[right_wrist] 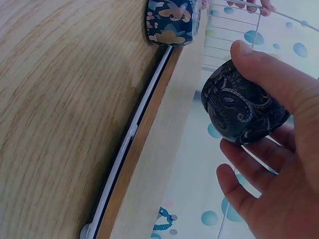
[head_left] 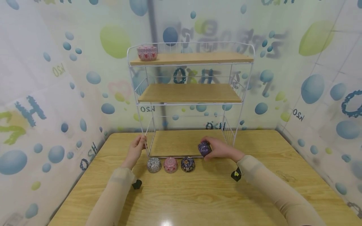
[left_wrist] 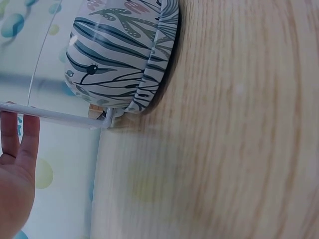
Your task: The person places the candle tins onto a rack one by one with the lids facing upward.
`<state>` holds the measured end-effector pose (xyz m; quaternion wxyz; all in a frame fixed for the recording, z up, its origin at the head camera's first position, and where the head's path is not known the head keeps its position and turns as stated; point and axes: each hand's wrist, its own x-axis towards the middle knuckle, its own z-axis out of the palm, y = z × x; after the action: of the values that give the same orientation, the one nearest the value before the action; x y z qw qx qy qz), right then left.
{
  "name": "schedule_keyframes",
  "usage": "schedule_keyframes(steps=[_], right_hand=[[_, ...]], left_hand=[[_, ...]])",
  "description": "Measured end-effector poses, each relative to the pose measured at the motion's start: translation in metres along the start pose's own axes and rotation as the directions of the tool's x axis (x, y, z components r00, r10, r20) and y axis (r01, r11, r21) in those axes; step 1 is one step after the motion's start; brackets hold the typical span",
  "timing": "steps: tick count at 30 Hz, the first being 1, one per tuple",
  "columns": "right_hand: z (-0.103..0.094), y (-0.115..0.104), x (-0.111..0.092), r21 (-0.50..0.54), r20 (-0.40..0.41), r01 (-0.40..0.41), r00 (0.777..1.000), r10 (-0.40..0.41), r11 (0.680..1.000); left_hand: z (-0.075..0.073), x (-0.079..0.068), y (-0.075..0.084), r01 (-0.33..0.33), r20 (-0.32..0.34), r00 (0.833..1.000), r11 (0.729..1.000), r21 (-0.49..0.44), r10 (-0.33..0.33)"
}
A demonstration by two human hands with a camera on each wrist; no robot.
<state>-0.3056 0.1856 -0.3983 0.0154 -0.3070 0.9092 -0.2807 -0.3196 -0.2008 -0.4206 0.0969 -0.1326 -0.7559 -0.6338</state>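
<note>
My right hand [head_left: 216, 148] grips a small dark purple paisley-patterned round tin [right_wrist: 244, 104] between thumb and fingers. It holds the tin tilted, above the front right of the rack's lowest board. At the left front post of the white wire shelf rack [head_left: 144, 138], my left hand [head_left: 137, 147] holds the thin metal with its fingertips. Along the rack's front edge, three similar tins stand on the table in a row: a black-and-white leaf one [left_wrist: 117, 55], a pink one [head_left: 171, 165] and a navy floral one [right_wrist: 174, 20].
A pink patterned bowl-shaped tin [head_left: 147, 53] stands at the left end of the top board. The middle board [head_left: 190, 92] and lowest board [head_left: 178, 142] are wooden. The wood-grain table [head_left: 181, 194] meets printed curtain walls behind and at both sides.
</note>
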Motion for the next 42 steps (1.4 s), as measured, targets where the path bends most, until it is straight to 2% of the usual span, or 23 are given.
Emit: schedule_keyframes(steps=[6, 13, 19, 24, 30, 38, 42], right_hand=[[-0.002, -0.002, 0.001, -0.010, -0.012, -0.022, 1.000, 0.022, 1.000], [-0.003, -0.001, 0.002, -0.011, -0.032, -0.011, 0.999, 0.011, 1.000], [-0.003, -0.001, 0.005, 0.002, -0.054, -0.023, 0.998, 0.023, 1.000], [-0.003, -0.001, 0.007, 0.011, -0.059, -0.038, 0.998, 0.038, 0.999], [-0.002, -0.001, 0.011, 0.016, -0.057, -0.050, 0.997, 0.051, 0.999], [-0.003, -0.006, 0.014, 0.019, -0.057, -0.063, 0.996, 0.064, 0.998], [-0.001, -0.007, 0.016, 0.015, -0.054, -0.064, 0.996, 0.065, 0.998]], left_hand=[[-0.001, 0.002, -0.003, -0.002, -0.004, 1.000, 1.000, 0.014, 0.002], [-0.004, 0.013, -0.030, 0.018, -0.019, 1.000, 1.000, -0.020, -0.018], [-0.004, 0.013, -0.036, -0.021, -0.041, 0.999, 1.000, 0.014, 0.021], [-0.003, 0.013, -0.035, -0.024, -0.039, 0.999, 1.000, 0.015, 0.024], [-0.004, 0.013, -0.032, 0.018, -0.028, 0.999, 1.000, 0.005, -0.017], [0.000, 0.003, -0.004, -0.007, -0.013, 1.000, 1.000, -0.001, 0.007], [0.000, 0.000, -0.001, -0.005, -0.015, 1.000, 1.000, 0.002, 0.005]])
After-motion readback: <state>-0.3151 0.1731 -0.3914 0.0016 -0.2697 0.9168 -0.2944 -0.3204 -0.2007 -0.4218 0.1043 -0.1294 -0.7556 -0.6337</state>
